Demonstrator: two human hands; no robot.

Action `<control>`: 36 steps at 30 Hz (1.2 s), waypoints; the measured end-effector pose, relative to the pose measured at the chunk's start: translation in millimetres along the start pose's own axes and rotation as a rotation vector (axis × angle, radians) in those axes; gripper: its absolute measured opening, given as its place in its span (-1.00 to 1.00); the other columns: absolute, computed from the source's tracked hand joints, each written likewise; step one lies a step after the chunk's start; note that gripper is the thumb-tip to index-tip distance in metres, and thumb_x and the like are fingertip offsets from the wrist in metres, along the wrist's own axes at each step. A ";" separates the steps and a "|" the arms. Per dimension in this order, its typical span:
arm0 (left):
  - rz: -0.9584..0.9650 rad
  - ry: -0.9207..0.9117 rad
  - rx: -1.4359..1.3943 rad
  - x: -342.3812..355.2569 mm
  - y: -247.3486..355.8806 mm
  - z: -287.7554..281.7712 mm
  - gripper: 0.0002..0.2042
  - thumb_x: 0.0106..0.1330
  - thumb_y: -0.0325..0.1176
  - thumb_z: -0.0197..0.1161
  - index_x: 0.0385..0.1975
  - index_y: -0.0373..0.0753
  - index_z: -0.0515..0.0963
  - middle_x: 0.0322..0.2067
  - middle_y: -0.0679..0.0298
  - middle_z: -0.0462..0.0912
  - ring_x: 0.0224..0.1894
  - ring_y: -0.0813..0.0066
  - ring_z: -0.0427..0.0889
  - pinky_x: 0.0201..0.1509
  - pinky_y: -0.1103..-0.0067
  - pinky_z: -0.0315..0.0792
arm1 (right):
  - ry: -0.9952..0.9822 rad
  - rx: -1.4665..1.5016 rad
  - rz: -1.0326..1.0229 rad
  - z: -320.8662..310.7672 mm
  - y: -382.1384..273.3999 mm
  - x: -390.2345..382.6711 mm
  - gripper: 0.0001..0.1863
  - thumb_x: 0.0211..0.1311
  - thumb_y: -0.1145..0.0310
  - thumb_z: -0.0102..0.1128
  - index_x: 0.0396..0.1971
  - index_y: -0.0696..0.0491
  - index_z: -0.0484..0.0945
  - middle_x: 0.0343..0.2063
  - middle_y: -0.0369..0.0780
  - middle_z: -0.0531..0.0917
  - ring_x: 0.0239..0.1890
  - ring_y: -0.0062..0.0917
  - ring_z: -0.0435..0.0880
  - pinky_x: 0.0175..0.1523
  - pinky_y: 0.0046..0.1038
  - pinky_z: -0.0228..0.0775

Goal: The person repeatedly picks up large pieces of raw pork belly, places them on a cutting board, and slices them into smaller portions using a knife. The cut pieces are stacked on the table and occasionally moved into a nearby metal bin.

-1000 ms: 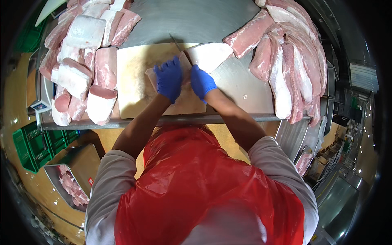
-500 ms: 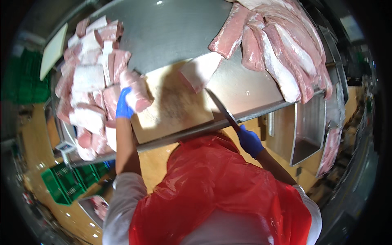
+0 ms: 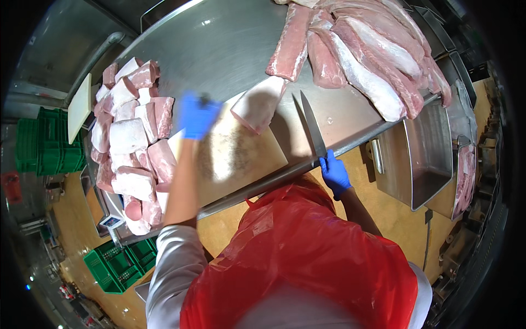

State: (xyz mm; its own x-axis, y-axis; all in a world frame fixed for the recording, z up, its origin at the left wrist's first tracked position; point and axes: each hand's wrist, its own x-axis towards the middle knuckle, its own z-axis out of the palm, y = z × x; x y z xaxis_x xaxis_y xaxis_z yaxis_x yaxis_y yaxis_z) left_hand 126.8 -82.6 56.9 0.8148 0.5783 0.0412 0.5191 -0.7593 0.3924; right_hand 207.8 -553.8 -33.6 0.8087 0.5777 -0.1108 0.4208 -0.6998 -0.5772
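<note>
My left hand [image 3: 198, 114], in a blue glove, is smeared by motion above the upper left of the pale cutting board [image 3: 230, 164]; its fingers cannot be made out. My right hand [image 3: 334, 174], also gloved, grips a long knife [image 3: 311, 119] by the handle at the table's front edge, blade angled up and away from me. A pork piece [image 3: 257, 104] with a white fat side lies across the board's upper right. Left of the board is a pile of cut pork chunks [image 3: 129, 136]. Long uncut pork loins [image 3: 361, 60] fill the right of the steel table [image 3: 197, 44].
Green crates [image 3: 44, 142] stand beyond the left end, near an upright white board [image 3: 80, 109] and a steel pipe. More green crates [image 3: 118, 263] are on the floor at lower left. A deep steel bin [image 3: 422, 159] stands right of the table, beside a tray of meat [image 3: 464, 175].
Half a second ago my left hand held a pork piece at the left pile; it has since moved up and right, away from it. The knife has swung more upright. The view has shifted.
</note>
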 end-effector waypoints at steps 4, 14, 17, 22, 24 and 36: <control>0.010 -0.140 0.252 -3.7 122.6 109.0 -0.01 -0.19 0.18 0.56 0.22 -0.30 0.32 0.04 -0.18 0.52 0.10 -0.08 0.56 0.13 0.22 0.50 | 0.003 0.009 0.051 -22.5 -14.4 11.3 -0.70 0.49 0.18 0.03 -0.08 0.12 0.32 -0.49 0.17 0.62 -0.43 0.19 0.60 -0.34 0.14 0.40; -0.042 -0.614 0.152 31.3 64.4 45.1 -0.07 -0.23 0.15 0.50 0.16 -0.39 0.50 0.03 -0.22 0.64 0.08 0.01 0.68 0.13 0.31 0.56 | -0.021 0.027 0.060 -29.4 12.6 -12.6 -0.70 0.48 0.17 0.04 -0.08 0.10 0.34 -0.50 0.17 0.63 -0.41 0.21 0.60 -0.33 0.17 0.40; -0.150 -0.501 0.301 -52.9 57.6 27.1 0.20 -0.25 0.20 0.57 0.44 -0.26 0.13 0.14 -0.14 0.54 0.16 -0.11 0.57 0.17 0.10 0.46 | -0.055 0.018 0.076 -23.5 7.6 -23.6 -0.73 0.48 0.19 0.04 -0.10 0.08 0.35 -0.54 0.14 0.62 -0.44 0.15 0.62 -0.38 0.11 0.42; -0.145 -0.079 0.189 -145.0 23.8 50.3 0.24 -0.16 0.24 0.55 0.51 -0.18 -0.02 0.40 -0.17 0.15 0.46 -0.17 0.11 0.42 -0.11 0.01 | 0.024 -0.160 -0.285 18.1 -22.4 -12.1 -0.82 0.44 0.24 0.07 -0.23 0.04 0.40 -0.69 -0.04 0.56 -0.59 -0.08 0.66 -0.55 -0.13 0.45; -0.087 0.113 -0.025 -152.1 -14.7 64.6 0.23 -0.13 0.24 0.53 0.51 -0.24 -0.01 0.44 -0.17 0.11 0.50 -0.12 0.07 0.42 -0.16 -0.01 | 0.000 -0.208 -0.385 24.3 -63.9 1.9 -0.83 0.44 0.25 0.06 -0.26 0.04 0.41 -0.69 -0.06 0.56 -0.58 -0.11 0.67 -0.53 -0.14 0.46; -0.124 -0.054 0.292 -142.0 13.3 60.1 0.26 -0.09 0.33 0.48 0.50 -0.30 -0.05 0.38 -0.07 0.19 0.45 -0.03 0.18 0.38 -0.25 0.03 | -0.128 0.019 -0.504 90.3 -213.9 90.5 -0.82 0.42 0.40 -0.06 -0.15 0.20 0.31 -0.52 0.10 0.66 -0.49 0.04 0.68 -0.46 -0.04 0.50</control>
State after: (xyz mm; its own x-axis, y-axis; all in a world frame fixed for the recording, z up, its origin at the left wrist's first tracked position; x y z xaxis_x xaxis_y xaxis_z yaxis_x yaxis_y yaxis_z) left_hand 33.6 -192.7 1.1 0.7492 0.6610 -0.0426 0.6610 -0.7421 0.1111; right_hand 153.9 -313.9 6.8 0.4506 0.8885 0.0870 0.7362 -0.3147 -0.5991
